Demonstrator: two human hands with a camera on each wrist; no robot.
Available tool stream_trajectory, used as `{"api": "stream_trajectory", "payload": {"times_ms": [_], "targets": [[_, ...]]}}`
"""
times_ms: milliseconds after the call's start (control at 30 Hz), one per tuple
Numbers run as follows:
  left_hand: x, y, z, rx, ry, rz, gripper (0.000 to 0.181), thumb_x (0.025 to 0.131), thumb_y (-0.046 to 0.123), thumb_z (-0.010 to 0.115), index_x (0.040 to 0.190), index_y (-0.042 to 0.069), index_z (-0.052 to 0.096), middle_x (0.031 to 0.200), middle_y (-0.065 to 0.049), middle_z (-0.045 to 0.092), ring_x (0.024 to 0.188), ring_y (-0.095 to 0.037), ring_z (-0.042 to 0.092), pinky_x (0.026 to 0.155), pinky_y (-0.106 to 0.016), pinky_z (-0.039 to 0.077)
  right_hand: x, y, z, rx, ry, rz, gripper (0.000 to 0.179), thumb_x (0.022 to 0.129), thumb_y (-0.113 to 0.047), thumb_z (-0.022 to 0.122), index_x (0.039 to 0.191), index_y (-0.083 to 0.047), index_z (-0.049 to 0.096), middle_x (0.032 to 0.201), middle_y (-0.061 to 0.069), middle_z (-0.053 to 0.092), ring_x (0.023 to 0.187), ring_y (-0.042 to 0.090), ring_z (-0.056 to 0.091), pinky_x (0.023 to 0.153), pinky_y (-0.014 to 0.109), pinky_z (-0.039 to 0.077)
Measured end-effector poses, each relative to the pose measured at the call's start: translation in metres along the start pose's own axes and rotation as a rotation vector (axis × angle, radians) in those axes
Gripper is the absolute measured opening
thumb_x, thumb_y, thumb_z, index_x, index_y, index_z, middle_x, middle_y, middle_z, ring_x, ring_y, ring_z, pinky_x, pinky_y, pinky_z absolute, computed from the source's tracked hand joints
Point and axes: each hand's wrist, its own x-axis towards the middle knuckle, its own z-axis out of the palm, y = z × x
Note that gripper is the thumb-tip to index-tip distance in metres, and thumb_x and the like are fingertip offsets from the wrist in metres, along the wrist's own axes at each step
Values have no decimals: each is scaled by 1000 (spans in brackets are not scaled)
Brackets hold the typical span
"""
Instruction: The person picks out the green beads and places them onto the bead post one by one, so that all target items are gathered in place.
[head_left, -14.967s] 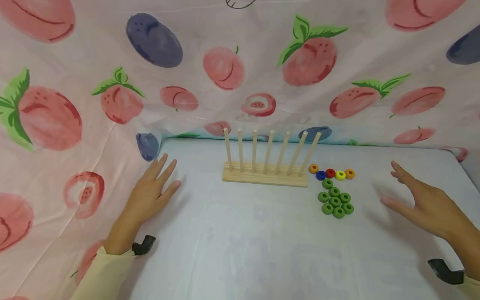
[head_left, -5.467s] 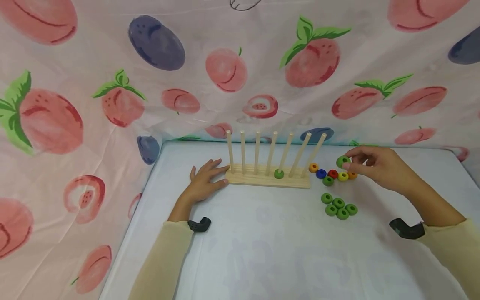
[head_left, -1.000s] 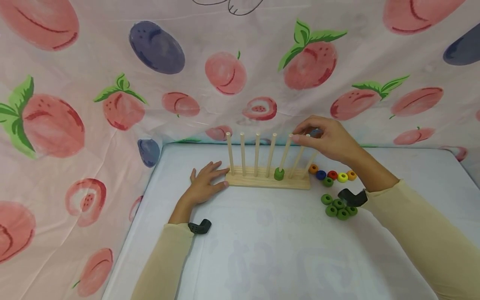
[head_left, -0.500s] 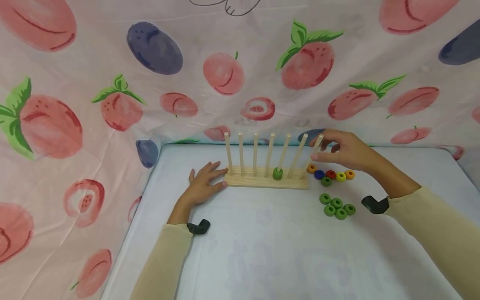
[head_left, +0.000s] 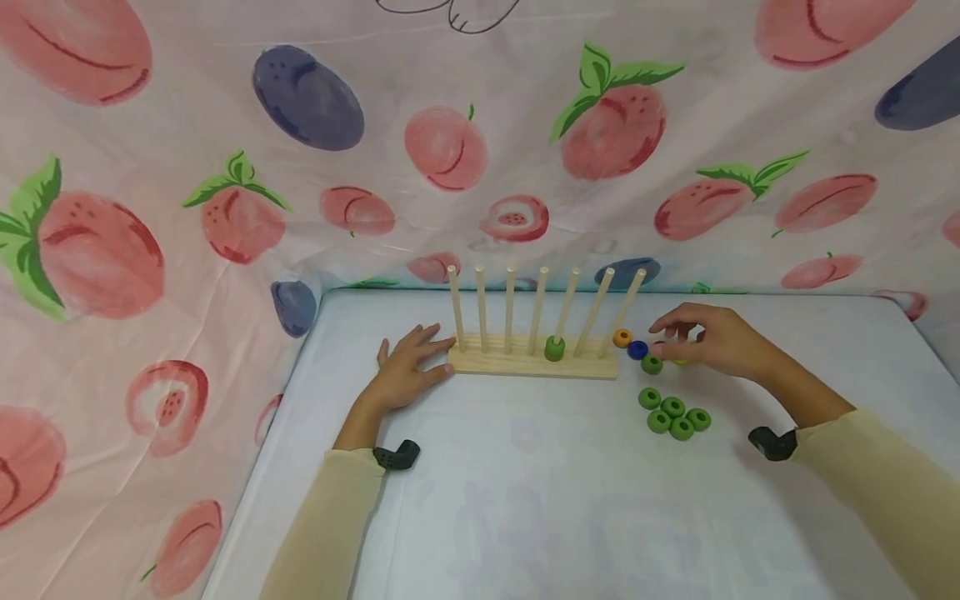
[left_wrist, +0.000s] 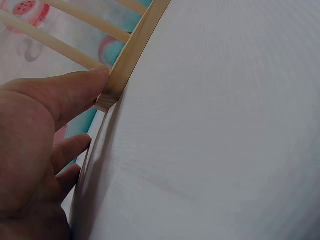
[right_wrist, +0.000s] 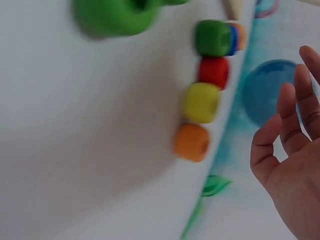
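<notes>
My left hand (head_left: 408, 367) rests against the left end of a wooden peg stand (head_left: 495, 360), thumb and a fingertip touching it, fingers extended. In the left wrist view, the thumb (left_wrist: 82, 90) lies at the stand's corner. Two green beads (head_left: 554, 348) are stacked on the fifth peg from the left. My right hand (head_left: 712, 337) hovers over loose beads, fingers loosely bent, holding nothing. Under or near it are a green bead (head_left: 651, 364) and a blue bead (head_left: 637, 349). The right wrist view shows red (right_wrist: 214, 71), yellow (right_wrist: 201, 102) and orange (right_wrist: 191, 142) beads in a row.
Several green beads (head_left: 672, 407) lie in a cluster nearer the front. Another orange bead (head_left: 622, 337) sits just right of the stand. A fruit-print cloth (head_left: 450, 67) hangs behind the white table (head_left: 487, 483) and along its left side.
Earlier, a second green bead was carried over and went onto the fifth peg. Over the last second my right hand has moved right and down from the pegs to the loose beads. The left hand stays put.
</notes>
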Motion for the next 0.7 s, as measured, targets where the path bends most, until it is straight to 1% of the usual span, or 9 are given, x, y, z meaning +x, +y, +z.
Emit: {"api": "stream_trajectory", "payload": {"times_ms": [133,267,400,533,700], "targets": [[-1,0,0,-5,2,5,55,98,46,65,149,28,55,168,-2,31,160,-29,13,120,-67,-14,-2,17,11,-24,6,-3,33,87,-36,82,112,-17,76,93,-2,64,84,13,54,66,24,47],[-2,1,-1,-12,1,10,55,98,46,65,148,28,55,168,-2,31,160,-29,12,120,-67,-14,-1,26,19,-56,-13,33,36,83,-45,84,109,-21,78,95,-3,67,84,16,51,67,25,45],[-3,0,-1,-11,0,6,54,98,46,65,148,28,56,168,-2,31,160,-29,12,120,-67,-14,0,30,24,-71,-22,34,38,81,-48,85,108,-22,80,96,-1,67,85,18,51,68,26,44],[-3,-1,-1,-13,-1,5,54,98,46,65,148,28,55,168,-2,30,160,-29,12,120,-67,-14,1,31,27,-100,-8,7,36,78,-43,88,106,-21,81,94,0,67,84,17,52,67,26,44],[-2,-1,0,-16,-2,12,54,98,46,65,148,28,56,168,-2,30,160,-29,12,120,-67,-14,3,33,28,-123,-17,-2,34,77,-39,90,105,-20,81,93,-1,66,83,16,52,68,25,45]]}}
